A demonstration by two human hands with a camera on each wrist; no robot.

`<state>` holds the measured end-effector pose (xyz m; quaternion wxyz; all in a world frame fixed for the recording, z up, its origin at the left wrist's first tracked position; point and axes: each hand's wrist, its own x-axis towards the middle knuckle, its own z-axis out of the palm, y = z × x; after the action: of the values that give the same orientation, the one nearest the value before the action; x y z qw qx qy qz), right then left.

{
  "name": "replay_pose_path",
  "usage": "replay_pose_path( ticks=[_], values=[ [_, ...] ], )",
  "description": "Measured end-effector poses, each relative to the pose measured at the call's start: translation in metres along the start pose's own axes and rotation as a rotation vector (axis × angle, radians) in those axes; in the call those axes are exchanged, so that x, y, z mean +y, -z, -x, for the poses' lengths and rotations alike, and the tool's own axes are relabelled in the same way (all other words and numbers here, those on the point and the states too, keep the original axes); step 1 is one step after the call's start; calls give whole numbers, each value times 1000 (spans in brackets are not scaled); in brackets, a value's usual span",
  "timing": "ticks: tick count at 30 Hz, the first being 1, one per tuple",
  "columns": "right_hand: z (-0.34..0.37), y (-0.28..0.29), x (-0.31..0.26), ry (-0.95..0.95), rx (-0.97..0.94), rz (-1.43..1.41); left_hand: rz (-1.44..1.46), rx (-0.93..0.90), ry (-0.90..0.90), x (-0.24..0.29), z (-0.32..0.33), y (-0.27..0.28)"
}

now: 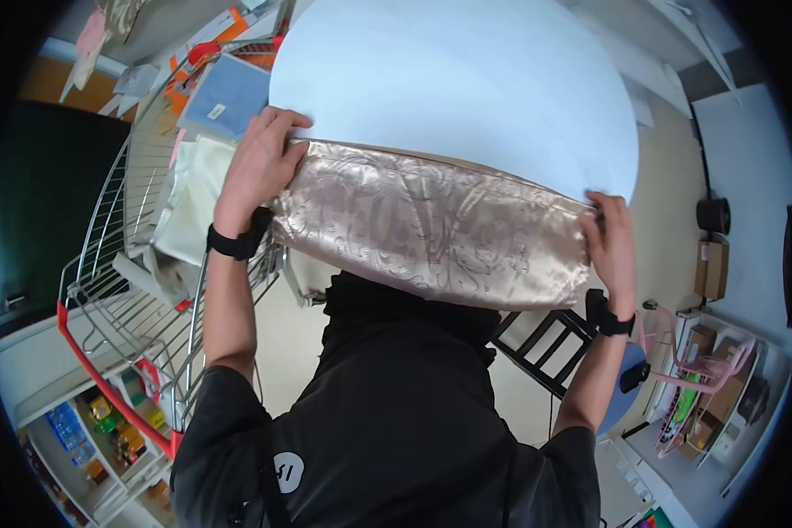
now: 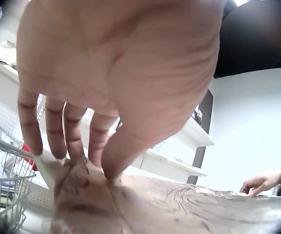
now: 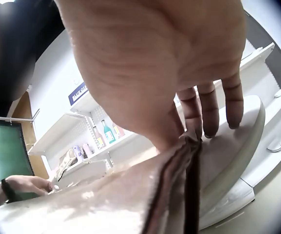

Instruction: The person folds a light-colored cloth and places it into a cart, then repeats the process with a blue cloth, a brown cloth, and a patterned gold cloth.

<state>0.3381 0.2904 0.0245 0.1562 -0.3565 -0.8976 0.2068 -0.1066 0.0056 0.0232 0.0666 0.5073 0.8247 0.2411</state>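
- Watching remotely, I see a cart (image 1: pixel 114 392) left of the table (image 1: pixel 458 88).
- The left hand (image 1: pixel 260 158) pinches the cloth (image 1: pixel 431 220), lying along the table's near side.
- The right hand (image 1: pixel 615 251) pinches its right end there.

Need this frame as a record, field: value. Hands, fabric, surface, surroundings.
left hand: pinches fabric's far-left corner
right hand: pinches fabric's far-right corner
patterned fabric: shiny, beige, spread between both hands
white table: rounded edge, beyond the fabric
wire cart: red-handled, at the person's left
cart contents: include blue item, off-white cloth
wrists: black band on each
unclear: whether fabric rests on table
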Motion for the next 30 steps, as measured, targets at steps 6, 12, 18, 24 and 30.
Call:
replay_pose_path(
  ticks=[6,12,18,24,30],
  values=[
    [-10,-5,27,-73,-150,-168,13,-331,57,-19,-29,5],
    [-28,22,21,-65,-195,-253,196,-373,-14,-22,-57,28],
    [-63,88,18,46,-6,-371,423,-225,-81,12,-99,88],
    [-44,115,1,290,439,-89,90,381,-367,46,-85,111],
    [11,16,38,396,397,222,-285,374,-501,34,-21,22]
  ],
)
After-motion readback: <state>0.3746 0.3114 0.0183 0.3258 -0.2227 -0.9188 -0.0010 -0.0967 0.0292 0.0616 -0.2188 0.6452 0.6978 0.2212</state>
